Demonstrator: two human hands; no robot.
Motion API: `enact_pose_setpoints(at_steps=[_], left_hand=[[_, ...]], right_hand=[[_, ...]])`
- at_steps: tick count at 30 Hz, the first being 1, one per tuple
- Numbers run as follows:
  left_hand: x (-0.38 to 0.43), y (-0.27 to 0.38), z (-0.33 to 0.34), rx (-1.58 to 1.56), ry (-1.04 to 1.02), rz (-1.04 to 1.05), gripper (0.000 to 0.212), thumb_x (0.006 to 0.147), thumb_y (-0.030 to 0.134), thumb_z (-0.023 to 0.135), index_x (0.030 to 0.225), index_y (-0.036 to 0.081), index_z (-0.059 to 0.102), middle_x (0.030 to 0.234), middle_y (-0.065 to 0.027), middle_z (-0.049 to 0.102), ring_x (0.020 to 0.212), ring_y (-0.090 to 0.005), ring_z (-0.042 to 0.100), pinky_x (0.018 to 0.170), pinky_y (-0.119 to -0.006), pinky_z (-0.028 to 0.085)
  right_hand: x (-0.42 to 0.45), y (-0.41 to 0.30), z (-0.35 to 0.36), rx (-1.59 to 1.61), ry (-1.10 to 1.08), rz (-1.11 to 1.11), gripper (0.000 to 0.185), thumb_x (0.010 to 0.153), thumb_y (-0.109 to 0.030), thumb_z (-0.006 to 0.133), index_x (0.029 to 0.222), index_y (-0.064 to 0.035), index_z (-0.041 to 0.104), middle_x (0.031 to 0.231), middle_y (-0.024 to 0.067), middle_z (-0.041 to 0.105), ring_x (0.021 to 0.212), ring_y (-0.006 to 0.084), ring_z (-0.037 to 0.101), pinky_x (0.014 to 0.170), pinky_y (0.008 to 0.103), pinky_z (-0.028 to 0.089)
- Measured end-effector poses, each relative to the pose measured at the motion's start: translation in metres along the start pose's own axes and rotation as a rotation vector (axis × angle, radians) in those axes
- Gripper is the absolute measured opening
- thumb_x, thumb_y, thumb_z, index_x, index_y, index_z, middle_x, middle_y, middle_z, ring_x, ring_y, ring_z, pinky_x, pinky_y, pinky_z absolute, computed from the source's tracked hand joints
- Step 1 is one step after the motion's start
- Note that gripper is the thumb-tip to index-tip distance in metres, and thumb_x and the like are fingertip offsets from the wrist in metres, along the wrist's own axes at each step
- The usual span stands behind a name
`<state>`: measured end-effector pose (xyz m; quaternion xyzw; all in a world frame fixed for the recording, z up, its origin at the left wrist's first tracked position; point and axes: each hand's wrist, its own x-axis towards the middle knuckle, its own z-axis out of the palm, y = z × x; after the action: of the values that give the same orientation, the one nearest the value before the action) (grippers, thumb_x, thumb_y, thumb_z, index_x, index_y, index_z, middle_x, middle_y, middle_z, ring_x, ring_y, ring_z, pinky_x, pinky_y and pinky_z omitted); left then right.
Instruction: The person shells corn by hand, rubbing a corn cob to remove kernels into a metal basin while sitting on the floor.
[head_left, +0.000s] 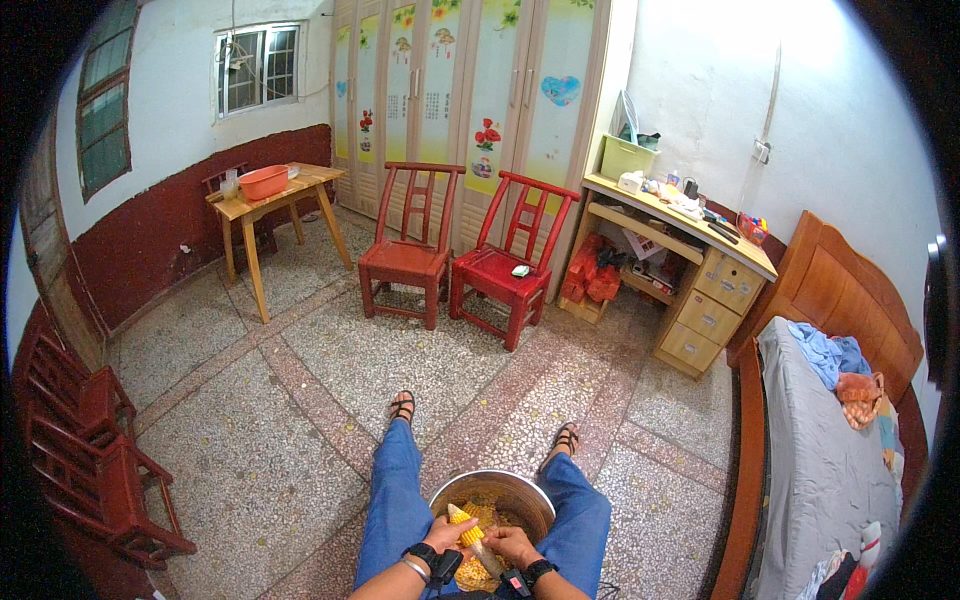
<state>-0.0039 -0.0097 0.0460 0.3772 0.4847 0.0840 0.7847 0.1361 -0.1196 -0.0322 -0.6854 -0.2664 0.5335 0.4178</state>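
Between my legs stands a round metal pot (534, 501) with yellow corn kernels (474, 574) and what look like more cobs inside. Over it, my left hand (444, 534) grips a corn cob (466, 523). Its upper part still bears yellow kernels, while the lower part looks pale and bare. At the cob's lower right side, my right hand (510, 543) has its fingers bent against it; whether they pinch the cob or just touch kernels is hard to see. Each wrist wears a black strap with a small device.
Two red wooden chairs (409, 262) (499, 274) face me before a wardrobe (450, 97). A small wooden table (315, 177) with an orange basin (264, 182) stands at left. At right are a desk (712, 281) and a bed (817, 465). More chairs (124, 487) line the left edge.
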Motion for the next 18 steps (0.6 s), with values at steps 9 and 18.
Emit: enact_pose_setpoints(at_steps=[9,18], left_hand=[[0.016,-0.013,-0.004,-0.101,-0.017,-0.001,0.04,0.073,0.008,0.069,0.104,0.003,0.044,0.09,-0.0107,0.054,0.075,-0.0253,0.059,0.055,-0.043,0.052],[-0.002,-0.001,0.004,-0.061,0.021,-0.003,0.033,0.073,0.007,0.069,0.098,0.003,0.048,0.085,-0.0089,0.056,0.072,-0.0244,0.059,0.052,-0.042,0.052]], right_hand=[[0.023,0.028,-0.002,-0.145,-0.017,-0.048,0.016,0.075,-0.016,0.065,0.081,-0.0017,0.062,0.072,-0.0002,0.058,0.064,0.0076,0.051,0.061,0.0222,0.043],[0.006,0.004,0.001,-0.156,0.023,-0.03,0.014,0.073,-0.014,0.063,0.079,-0.001,0.062,0.072,0.0023,0.059,0.065,0.0092,0.052,0.061,0.0238,0.044]])
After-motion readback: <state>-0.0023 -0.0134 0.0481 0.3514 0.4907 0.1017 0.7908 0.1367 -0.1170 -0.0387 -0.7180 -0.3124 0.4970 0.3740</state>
